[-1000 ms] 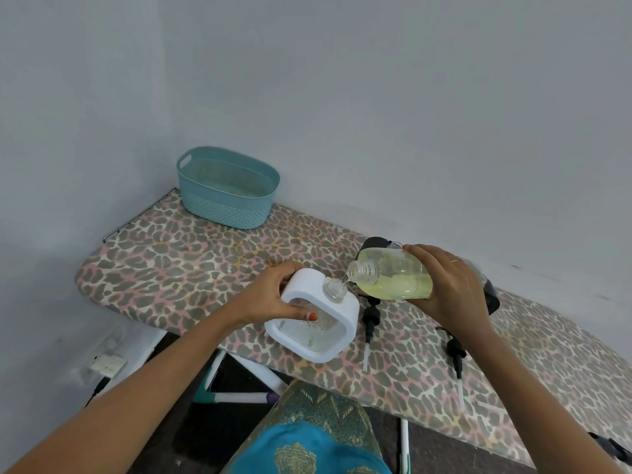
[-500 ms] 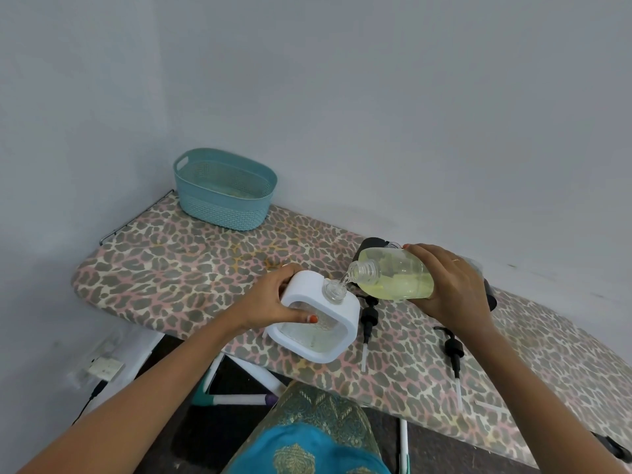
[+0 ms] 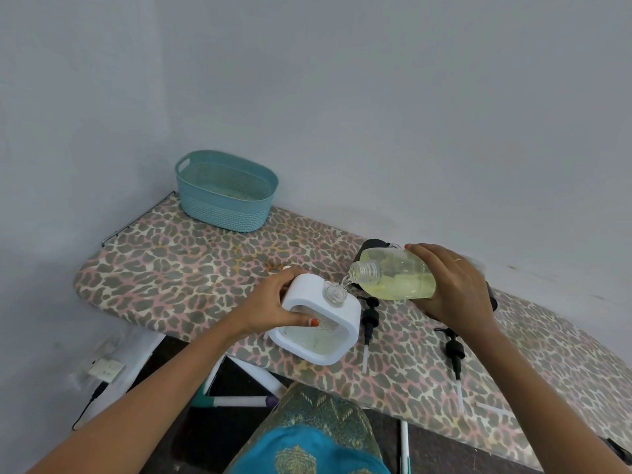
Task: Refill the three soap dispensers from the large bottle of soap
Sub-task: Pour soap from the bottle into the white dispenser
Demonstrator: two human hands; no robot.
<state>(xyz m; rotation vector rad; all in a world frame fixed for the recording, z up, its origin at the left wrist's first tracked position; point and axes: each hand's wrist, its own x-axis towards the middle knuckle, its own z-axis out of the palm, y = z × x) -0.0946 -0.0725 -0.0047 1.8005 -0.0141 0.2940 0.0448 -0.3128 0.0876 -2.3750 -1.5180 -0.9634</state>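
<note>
A white square-framed soap dispenser [image 3: 343, 347] with a clear body and open neck stands on the leopard-print ironing board [image 3: 178, 271]. My left hand [image 3: 273, 304] grips its top left corner. My right hand [image 3: 451, 285] holds the large clear bottle of yellow soap [image 3: 396, 275] tipped on its side, its open mouth just above the dispenser's neck, and a thin stream runs in. A black dispenser [image 3: 371, 245] shows partly behind the bottle. Two black pump heads with tubes lie on the board, one [image 3: 370, 318] beside the white dispenser and one [image 3: 455, 354] farther right.
A teal plastic basket [image 3: 224, 191] sits at the board's far left corner against the grey wall. Below the board's near edge are its white legs, a wall socket with a cable [image 3: 102, 369] and my blue and gold clothing [image 3: 307, 439].
The bottle has stayed tipped over the dispenser's neck with soap still running in. Both hands keep their hold; only the view has shifted slightly.
</note>
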